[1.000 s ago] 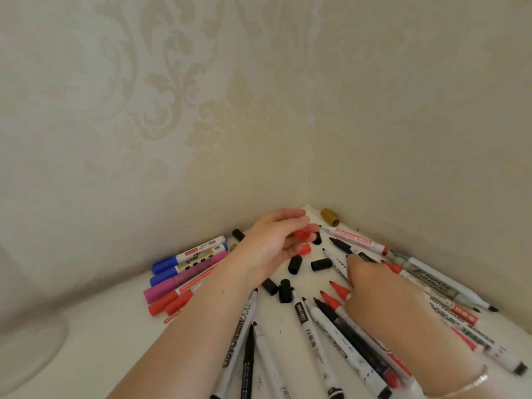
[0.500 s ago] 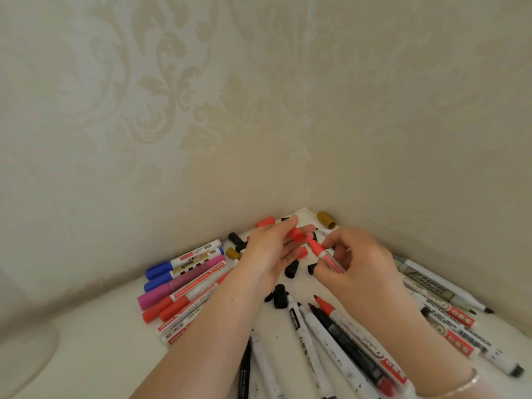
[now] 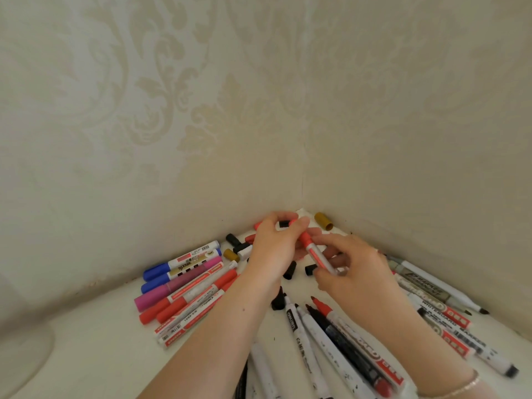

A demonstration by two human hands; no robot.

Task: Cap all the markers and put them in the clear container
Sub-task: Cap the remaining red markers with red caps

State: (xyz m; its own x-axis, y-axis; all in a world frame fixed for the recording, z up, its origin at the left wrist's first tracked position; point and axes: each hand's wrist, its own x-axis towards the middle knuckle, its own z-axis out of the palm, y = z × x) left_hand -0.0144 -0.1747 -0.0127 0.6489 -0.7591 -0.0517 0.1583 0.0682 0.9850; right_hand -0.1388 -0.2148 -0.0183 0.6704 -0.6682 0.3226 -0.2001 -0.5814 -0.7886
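My right hand (image 3: 349,272) grips the white barrel of a red marker (image 3: 315,253) above the table corner. My left hand (image 3: 276,249) pinches the red cap (image 3: 302,236) at the marker's tip end; the cap sits on the tip. Capped blue, pink and red markers (image 3: 184,279) lie in a row on the left. Uncapped red and black markers (image 3: 331,326) fan out below my hands, and more markers (image 3: 440,306) lie along the right wall. Loose black caps (image 3: 289,270) and gold caps (image 3: 324,220) lie scattered near the corner. The clear container (image 3: 26,349) shows faintly at the far left.
The white table (image 3: 95,355) meets two patterned walls (image 3: 172,125) in a corner just behind my hands. A bracelet (image 3: 460,387) circles my right wrist. Markers crowd the surface under and to the right of my arms.
My right hand picked up a red marker from the pile and raised it to my left hand. The red cap held by my left hand has gone onto its tip.
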